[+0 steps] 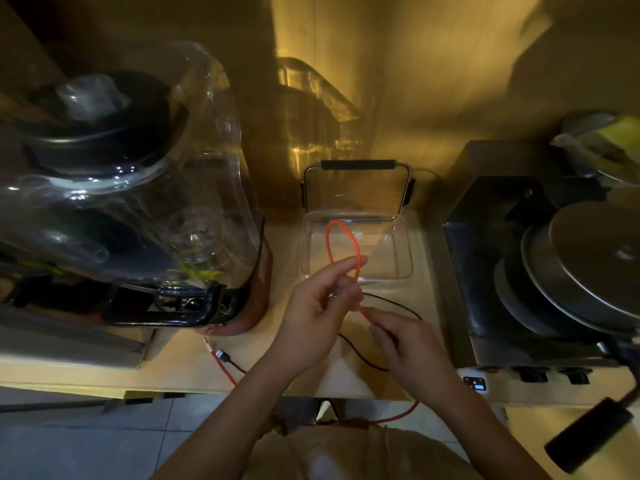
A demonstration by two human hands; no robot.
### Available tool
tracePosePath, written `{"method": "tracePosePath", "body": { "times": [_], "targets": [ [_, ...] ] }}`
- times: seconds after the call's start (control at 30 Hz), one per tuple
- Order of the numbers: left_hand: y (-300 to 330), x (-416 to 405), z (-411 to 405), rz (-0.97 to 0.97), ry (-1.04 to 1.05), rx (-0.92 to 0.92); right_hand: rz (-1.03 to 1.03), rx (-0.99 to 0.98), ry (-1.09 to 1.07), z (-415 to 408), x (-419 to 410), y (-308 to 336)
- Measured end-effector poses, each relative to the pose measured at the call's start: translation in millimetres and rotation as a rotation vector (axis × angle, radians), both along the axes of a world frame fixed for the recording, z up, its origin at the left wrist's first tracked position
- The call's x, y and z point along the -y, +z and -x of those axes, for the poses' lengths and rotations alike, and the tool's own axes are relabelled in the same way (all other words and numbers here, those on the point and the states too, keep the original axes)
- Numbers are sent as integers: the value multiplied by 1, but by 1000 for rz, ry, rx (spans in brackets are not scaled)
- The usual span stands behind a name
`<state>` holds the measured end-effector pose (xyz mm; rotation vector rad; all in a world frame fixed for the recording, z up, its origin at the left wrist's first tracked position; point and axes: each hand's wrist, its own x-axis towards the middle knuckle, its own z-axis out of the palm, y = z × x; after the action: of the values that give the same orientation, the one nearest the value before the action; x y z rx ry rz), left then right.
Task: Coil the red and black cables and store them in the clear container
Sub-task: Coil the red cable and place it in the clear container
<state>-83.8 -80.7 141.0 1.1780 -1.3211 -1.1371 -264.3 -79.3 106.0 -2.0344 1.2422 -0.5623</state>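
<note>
Hands meet over the middle of a pale wooden counter (194, 372), both working the red cable (329, 244). The left hand (311, 320) has thumb and fingers curled round a loop of it, and the loop stands up narrow and tall in front of the clear container (403, 268). The right hand (405, 344) sits just beside and below, pinching the same cable between thumb and fingertips where it leaves the loop. From there the cable passes under the hands, drops off the front edge of the counter, sags in a curve near the person's lap and climbs back onto the counter at the left, ending in a plug beside the base of the big machine. The black cable (360, 355) lies loose on the counter under the hands — one strand shows beyond the right hand toward the container, another runs between the wrists, and its plug rests touching the red one's end. The container sits open at the back of the counter, against the wall, with a wire handle (358, 165) with a black grip raised behind it; nothing of either cable lies inside. A large clear-hooded blender (194, 188) fills the left side, and a metal appliance (491, 258) carrying stacked round lids stands on the right.
</note>
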Motion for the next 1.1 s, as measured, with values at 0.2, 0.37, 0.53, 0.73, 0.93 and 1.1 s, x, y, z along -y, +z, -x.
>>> {"method": "tracePosePath", "body": {
  "times": [0.2,0.37,0.53,0.73,0.93,1.1],
  "targets": [
    [-1,4,-1,155,-43,343,-75,-53,61,0,2,4],
    [-8,6,-8,177,-149,568,-66,-20,116,-1,3,9],
    [-13,4,-14,138,-269,823,-30,7,66,-3,4,14],
    [-15,1,-20,162,-267,860,-31,-5,-3,3,10,17],
    [-6,-6,-36,222,-189,882,-19,13,-61,22,14,20],
    [6,-10,-50,199,-116,850,-51,48,-108,31,12,19]
  ]
}}
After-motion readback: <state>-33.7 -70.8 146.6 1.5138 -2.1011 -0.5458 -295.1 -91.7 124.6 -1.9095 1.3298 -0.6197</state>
